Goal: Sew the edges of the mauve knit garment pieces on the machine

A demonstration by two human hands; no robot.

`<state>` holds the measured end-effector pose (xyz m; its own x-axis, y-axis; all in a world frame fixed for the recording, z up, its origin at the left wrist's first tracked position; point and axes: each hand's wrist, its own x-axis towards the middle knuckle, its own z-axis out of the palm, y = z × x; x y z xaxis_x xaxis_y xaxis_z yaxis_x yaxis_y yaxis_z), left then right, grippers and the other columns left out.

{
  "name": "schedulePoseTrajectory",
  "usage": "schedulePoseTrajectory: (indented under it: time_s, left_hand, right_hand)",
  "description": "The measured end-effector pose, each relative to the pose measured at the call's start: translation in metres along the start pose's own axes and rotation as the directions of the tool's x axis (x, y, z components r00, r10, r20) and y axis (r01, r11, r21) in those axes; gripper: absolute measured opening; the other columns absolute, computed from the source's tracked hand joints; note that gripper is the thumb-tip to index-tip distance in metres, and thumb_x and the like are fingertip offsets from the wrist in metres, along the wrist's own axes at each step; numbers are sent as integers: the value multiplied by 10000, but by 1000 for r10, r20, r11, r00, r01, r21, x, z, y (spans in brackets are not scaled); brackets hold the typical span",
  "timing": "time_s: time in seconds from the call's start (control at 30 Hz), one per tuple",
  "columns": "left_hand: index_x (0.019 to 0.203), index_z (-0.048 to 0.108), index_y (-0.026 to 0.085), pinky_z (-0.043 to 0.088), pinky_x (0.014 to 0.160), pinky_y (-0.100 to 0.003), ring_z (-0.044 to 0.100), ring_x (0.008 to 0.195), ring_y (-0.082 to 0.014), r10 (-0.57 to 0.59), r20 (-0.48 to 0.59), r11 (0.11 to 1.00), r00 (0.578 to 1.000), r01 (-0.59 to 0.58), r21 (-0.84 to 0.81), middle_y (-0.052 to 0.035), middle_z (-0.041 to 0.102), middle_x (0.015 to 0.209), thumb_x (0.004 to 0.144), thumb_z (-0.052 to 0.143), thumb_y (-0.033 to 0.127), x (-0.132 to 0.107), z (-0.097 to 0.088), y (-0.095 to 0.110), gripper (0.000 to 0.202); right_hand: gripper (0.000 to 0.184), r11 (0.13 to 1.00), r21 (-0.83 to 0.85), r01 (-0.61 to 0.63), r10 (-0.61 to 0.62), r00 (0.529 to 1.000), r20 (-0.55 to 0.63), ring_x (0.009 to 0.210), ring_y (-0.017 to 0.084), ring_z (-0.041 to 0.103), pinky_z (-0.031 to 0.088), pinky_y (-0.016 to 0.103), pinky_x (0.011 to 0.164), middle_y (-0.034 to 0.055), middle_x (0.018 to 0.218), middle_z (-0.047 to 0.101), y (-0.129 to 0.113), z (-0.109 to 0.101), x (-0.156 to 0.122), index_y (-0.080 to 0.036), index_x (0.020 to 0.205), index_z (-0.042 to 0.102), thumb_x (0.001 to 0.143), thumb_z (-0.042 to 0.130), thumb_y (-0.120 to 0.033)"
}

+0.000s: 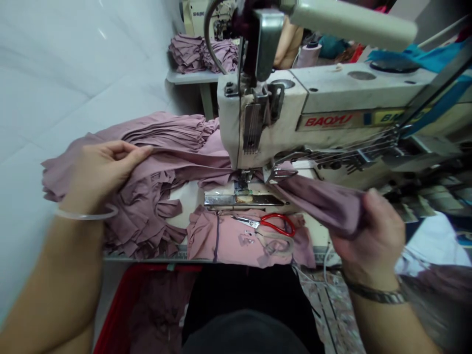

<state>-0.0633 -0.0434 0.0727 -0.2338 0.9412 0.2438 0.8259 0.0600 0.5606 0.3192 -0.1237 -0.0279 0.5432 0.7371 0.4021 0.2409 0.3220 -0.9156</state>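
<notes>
My left hand lies on a stack of mauve fabric pieces left of the sewing machine, its fingers curled around the top piece. My right hand is closed on a bunched mauve fabric piece that runs from under the machine's presser foot to the right. Red-handled scissors rest on a pink cloth at the table's front edge, between my hands.
A red bin holding mauve fabric sits below the table edge at the left. More folded mauve pieces lie on a far table by another machine. Blue cloth drapes at the top right. A white wall fills the left.
</notes>
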Motion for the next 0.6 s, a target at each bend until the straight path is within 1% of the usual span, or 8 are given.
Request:
schedulePoseTrajectory:
  time_s: [0.07, 0.1, 0.17, 0.2, 0.23, 0.33, 0.5, 0.6]
  left_hand:
    - [850, 703, 189, 303, 428, -234, 431, 468, -103, 183, 185, 972, 965, -150, -180, 2, 589, 603, 813, 623, 583, -17, 22, 20, 404]
    - [934, 707, 182, 379, 461, -245, 514, 526, -122, 355, 318, 920, 879, -267, -288, -24, 653, 708, 843, 606, 556, -27, 38, 27, 398]
    - [1217, 623, 179, 508, 666, -296, 638, 830, -191, 680, 441, 733, 586, -542, -410, -92, 691, 1039, 848, 635, 506, -47, 73, 34, 493]
    - [1304, 561, 178, 513, 773, -330, 623, 979, -221, 756, 428, 645, 495, -672, -363, -123, 650, 1171, 859, 641, 461, -55, 90, 34, 534]
    - [1345, 524, 197, 500, 815, -355, 599, 1042, -236, 794, 402, 575, 456, -778, -253, -135, 621, 1220, 883, 628, 396, -61, 104, 32, 514]
    - [1317, 545, 243, 468, 746, -365, 598, 915, -220, 834, 288, 448, 470, -883, 145, -121, 643, 1076, 940, 532, 234, -72, 127, 21, 377]
    - [1110, 635, 150, 478, 825, -362, 585, 964, -209, 902, 224, 321, 368, -921, 220, -119, 646, 1106, 960, 426, 128, -82, 123, 18, 258]
    - [1047, 641, 114, 484, 864, -348, 564, 1035, -222, 877, 253, 371, 409, -910, 186, -126, 626, 1161, 956, 417, 123, -87, 121, 20, 242]
  right_hand:
    - [152, 964, -107, 244, -195, 921, 336, 623, 144, 572, 513, 311, 607, 17, 741, 626, -3, 15, -13, -209, 849, 673, 882, 562, -308]
    - [128, 909, -123, 399, -271, 787, 554, 707, 166, 604, 533, 328, 670, 43, 802, 650, -3, 22, -16, -192, 894, 681, 878, 578, -268]
    - [180, 683, -100, 724, -307, 408, 860, 961, 230, 614, 531, 388, 854, 112, 980, 662, 0, 32, -17, -145, 1011, 674, 886, 570, -221]
    - [223, 545, -82, 835, -296, 282, 912, 1056, 256, 583, 508, 412, 917, 142, 1067, 646, 3, 35, -14, -117, 1072, 658, 886, 564, -195]
    - [278, 412, -86, 907, -286, 219, 933, 1105, 273, 554, 494, 424, 939, 165, 1136, 622, 7, 37, -9, -91, 1141, 632, 883, 556, -163]
    - [430, 169, -134, 977, -281, 178, 943, 1028, 264, 556, 506, 406, 860, 181, 1150, 609, 16, 35, 8, -49, 1309, 524, 881, 510, -81]
    - [375, 149, -19, 989, -359, 72, 931, 1073, 259, 538, 475, 409, 866, 196, 1195, 607, 17, 35, 13, -36, 1272, 550, 913, 472, -111]
    - [449, 130, -24, 991, -361, 70, 930, 1193, 290, 472, 431, 425, 950, 210, 1343, 528, 16, 39, 5, -11, 1336, 489, 911, 503, -154]
